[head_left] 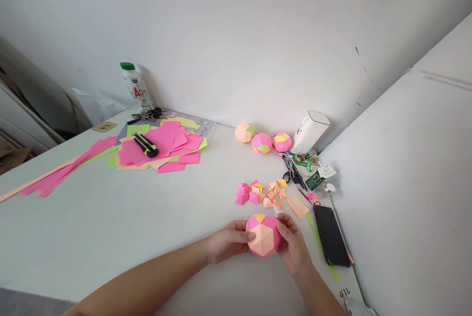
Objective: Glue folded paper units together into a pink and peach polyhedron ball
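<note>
A folded paper ball (263,238) in peach, pink and a little orange is held above the near part of the table. My left hand (230,241) grips its left side, thumb on a peach face. On the right side, my right hand (292,242) closes around the ball, with its thumb against a pink part. A small white item (279,210) shows by my right fingertips; I cannot tell whether it is touched. Just beyond the ball lie pink folded paper pieces (242,194) and peach folded paper pieces (273,193).
Three finished-looking paper balls (261,143) stand by the wall beside a white box (310,132). Scissors (288,173), a small jar (328,188) and a black phone (332,235) lie right. Paper sheets (165,144), a cutter (145,145) and a bottle (137,87) are left.
</note>
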Demonstrator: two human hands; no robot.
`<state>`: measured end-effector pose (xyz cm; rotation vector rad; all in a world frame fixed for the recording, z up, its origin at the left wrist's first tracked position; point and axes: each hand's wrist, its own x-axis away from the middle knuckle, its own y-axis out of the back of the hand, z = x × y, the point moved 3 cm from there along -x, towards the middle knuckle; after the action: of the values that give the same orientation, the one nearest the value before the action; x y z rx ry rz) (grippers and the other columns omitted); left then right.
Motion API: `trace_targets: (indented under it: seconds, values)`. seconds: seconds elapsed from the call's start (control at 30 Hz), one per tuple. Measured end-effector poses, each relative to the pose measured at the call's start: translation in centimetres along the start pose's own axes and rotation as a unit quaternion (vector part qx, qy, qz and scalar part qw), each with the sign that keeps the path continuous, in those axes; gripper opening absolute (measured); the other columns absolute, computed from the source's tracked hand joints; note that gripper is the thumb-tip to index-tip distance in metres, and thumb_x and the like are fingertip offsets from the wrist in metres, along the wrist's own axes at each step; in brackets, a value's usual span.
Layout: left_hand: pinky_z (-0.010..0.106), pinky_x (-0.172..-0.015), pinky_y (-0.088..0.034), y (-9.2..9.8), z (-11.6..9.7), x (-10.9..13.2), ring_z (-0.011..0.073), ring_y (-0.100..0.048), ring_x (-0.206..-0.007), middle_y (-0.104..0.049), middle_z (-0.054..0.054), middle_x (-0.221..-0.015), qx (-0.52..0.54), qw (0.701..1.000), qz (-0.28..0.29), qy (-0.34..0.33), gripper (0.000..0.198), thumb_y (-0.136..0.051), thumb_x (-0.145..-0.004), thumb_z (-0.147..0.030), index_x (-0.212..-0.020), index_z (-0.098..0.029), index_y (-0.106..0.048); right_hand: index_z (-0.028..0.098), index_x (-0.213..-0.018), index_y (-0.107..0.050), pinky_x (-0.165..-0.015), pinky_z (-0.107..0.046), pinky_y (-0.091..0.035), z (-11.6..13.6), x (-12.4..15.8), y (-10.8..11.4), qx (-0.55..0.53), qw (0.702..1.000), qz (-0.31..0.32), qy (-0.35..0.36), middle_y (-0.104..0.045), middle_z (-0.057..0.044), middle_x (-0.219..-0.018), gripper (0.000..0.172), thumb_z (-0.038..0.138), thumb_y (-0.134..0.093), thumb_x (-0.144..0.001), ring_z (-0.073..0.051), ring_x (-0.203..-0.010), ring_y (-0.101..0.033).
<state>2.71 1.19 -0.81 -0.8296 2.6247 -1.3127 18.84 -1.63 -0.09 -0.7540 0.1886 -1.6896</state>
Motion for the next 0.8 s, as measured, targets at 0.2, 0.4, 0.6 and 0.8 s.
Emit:
trace_targets:
  seconds: [0.2, 0.4, 0.6, 0.8]
  values:
    - [0.041, -0.089, -0.04, 0.12, -0.13, 0.18, 0.0273, -0.059, -0.097, -0.066, 0.016, -0.103, 0.024, 1.0, -0.006, -0.009, 0.035, -0.061, -0.08, -0.03, -0.107, -0.01, -0.065, 0.022, -0.078, -0.067, -0.057, -0.021, -0.045, -0.27, 0.08, 0.14, 0.0, 0.998, 0.056, -0.024, -0.065, 0.003, -0.07, 0.025, 0.025, -0.084, -0.06, -0.011, -0.063, -0.058]
    - [0.042, -0.09, -0.038, 0.28, -0.14, 0.07, 0.0292, -0.055, -0.105, -0.06, 0.017, -0.116, 0.058, 0.998, 0.001, -0.022, 0.042, -0.046, -0.087, -0.04, -0.115, -0.011, -0.06, 0.023, -0.073, -0.067, -0.063, -0.021, -0.047, -0.22, -0.24, 0.41, -0.035, 0.998, 0.028, -0.044, -0.069, 0.002, -0.073, 0.021, 0.025, -0.083, -0.06, -0.012, -0.071, -0.062]
    - [0.038, -0.082, -0.041, 0.28, -0.3, 0.28, 0.0245, -0.059, -0.088, -0.065, 0.017, -0.097, 0.038, 0.999, -0.01, -0.025, 0.035, -0.049, -0.088, -0.033, -0.105, -0.008, -0.065, 0.024, -0.074, -0.067, -0.062, -0.022, -0.046, -0.18, 0.08, 0.22, -0.019, 0.997, 0.053, -0.058, -0.07, 0.002, -0.074, 0.024, 0.023, -0.085, -0.058, -0.013, -0.07, -0.062]
    - [0.039, -0.087, -0.039, 0.29, -0.49, 0.01, 0.0265, -0.055, -0.098, -0.062, 0.015, -0.107, 0.026, 0.998, -0.013, -0.047, 0.037, -0.047, -0.087, -0.041, -0.106, -0.013, -0.064, 0.024, -0.061, -0.066, -0.058, -0.021, -0.042, 0.64, 0.15, 0.34, 0.007, 0.999, 0.049, 0.009, -0.066, 0.005, -0.065, 0.021, 0.023, -0.086, -0.055, -0.011, -0.064, -0.057]
